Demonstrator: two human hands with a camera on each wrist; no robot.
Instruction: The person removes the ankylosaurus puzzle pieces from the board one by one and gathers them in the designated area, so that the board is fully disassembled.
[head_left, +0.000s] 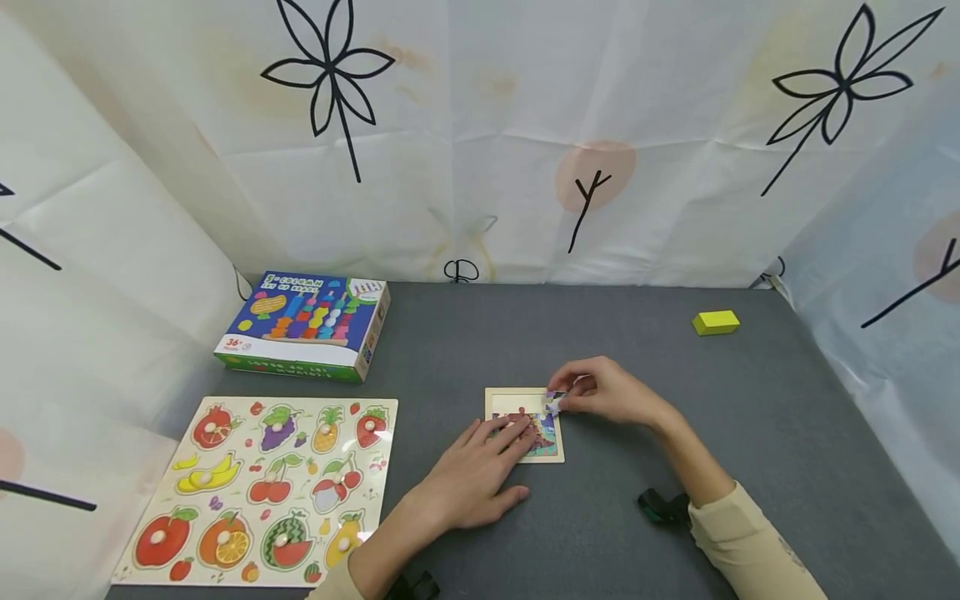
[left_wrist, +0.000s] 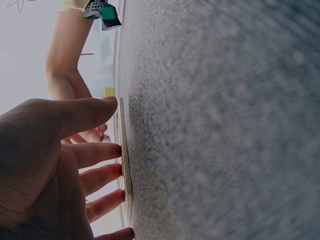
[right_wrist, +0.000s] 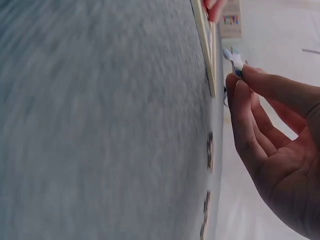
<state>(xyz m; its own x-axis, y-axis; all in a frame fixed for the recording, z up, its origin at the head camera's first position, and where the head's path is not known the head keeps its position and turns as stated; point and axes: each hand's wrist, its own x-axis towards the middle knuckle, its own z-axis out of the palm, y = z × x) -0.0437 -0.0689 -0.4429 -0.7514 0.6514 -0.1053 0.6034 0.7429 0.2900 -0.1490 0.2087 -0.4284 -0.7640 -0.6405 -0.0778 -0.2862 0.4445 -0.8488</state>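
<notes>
A small jigsaw puzzle in a pale wooden frame [head_left: 546, 458] lies on the dark table, its lower part filled with colourful pieces. My left hand [head_left: 476, 479] rests over its lower left, fingers spread and fairly straight, hiding part of the picture. In the left wrist view the fingertips [left_wrist: 116, 196] are right at the frame's edge. Above the frame's upper right corner, my right hand [head_left: 609, 392] pinches a jigsaw piece [right_wrist: 234, 59] between thumb and fingers. The right wrist view shows this piece raised, with its knobbed end pointing away from the fingers.
Two thin pieces, one nearer the frame [right_wrist: 210, 150] and one farther [right_wrist: 205, 217], lie on the table by my right hand. A fruit peg board [head_left: 255, 450] lies at left, with a toy box [head_left: 300, 325] behind it. A yellow block [head_left: 716, 322] sits far right.
</notes>
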